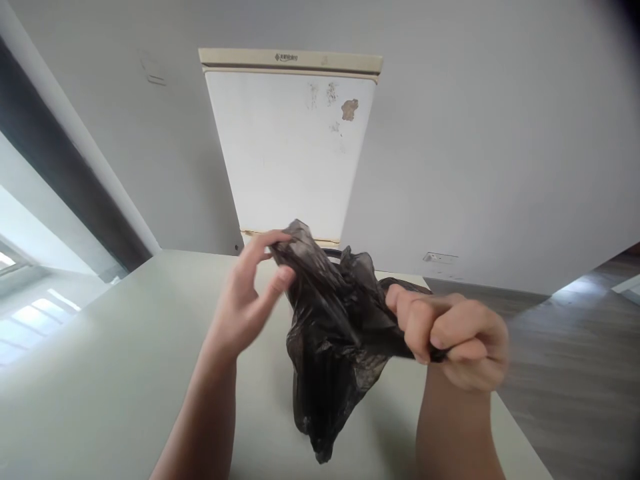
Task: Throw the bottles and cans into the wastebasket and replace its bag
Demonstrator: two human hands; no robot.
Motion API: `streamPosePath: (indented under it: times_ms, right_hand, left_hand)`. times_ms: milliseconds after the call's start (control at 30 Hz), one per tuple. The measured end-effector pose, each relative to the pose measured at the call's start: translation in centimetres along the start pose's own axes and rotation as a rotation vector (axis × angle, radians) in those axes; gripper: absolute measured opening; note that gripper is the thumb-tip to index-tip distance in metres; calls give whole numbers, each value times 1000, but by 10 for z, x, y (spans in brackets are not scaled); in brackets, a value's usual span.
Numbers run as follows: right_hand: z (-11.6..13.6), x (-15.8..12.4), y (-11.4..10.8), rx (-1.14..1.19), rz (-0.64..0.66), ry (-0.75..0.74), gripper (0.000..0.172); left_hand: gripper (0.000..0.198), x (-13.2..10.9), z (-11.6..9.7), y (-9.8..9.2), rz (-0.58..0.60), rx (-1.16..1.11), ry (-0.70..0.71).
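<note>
Right hand (457,337) is closed in a fist around a gathered end of a black plastic bag (340,333), a small twist of it poking out past the fingers; left hand (247,293) has its thumb and forefinger spread apart, their tips against the bag's upper left edge, though whether they pinch the film I cannot tell; between the two hands the bag stretches, crumpled and partly see-through, its lower end narrowing to a point over the pale table (190,360); whether that end touches the surface is unclear; beyond the table's far edge is a white refrigerator (295,147) with a scuffed, chipped front; it stands against a grey wall (475,133), with a socket (440,258) low down to its right; further right lies a grey-brown floor (565,347).
</note>
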State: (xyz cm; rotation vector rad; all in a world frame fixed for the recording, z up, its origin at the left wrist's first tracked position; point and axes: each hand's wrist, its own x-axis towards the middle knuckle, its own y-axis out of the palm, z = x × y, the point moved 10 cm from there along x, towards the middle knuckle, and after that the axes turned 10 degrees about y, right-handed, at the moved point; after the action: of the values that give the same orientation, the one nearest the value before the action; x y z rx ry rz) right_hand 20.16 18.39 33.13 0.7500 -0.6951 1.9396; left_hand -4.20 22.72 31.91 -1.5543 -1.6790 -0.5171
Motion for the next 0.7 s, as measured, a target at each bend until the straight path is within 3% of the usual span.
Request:
streamPosePath:
  times_ms: [67,133,267,333,400,500,567,633,700]
  right_hand:
    - [4,1,10,49,39,-67,32]
    - [8,0,18,111,57,-120,31]
    - [11,-2,23,200,47,-123,27]
    - [11,-3,15,271,5,-101,26]
    - [11,-5,8,333,11,-87,25]
    - [17,-9,8,282,80,-105,21]
    - [19,-12,7,159,37,-84,19]
    - [20,-12,6,37,-36,-4,18]
    - [21,-12,6,-44,-56,120,22]
  left_hand:
    - [55,-6,-11,27,204,99,31]
    - [59,-13,-8,46,338,174,-42]
    - [21,-30,9,69,582,214,-199]
    - [37,-33,13,72,639,170,-222]
    - [45,-24,17,56,492,173,-230]
    - [47,-9,17,8,68,288,-205]
    - [47,-9,12,-20,-152,372,-182]
    - [45,-11,9,-38,-266,394,-187]
    - [41,-11,13,-41,-215,337,-224]
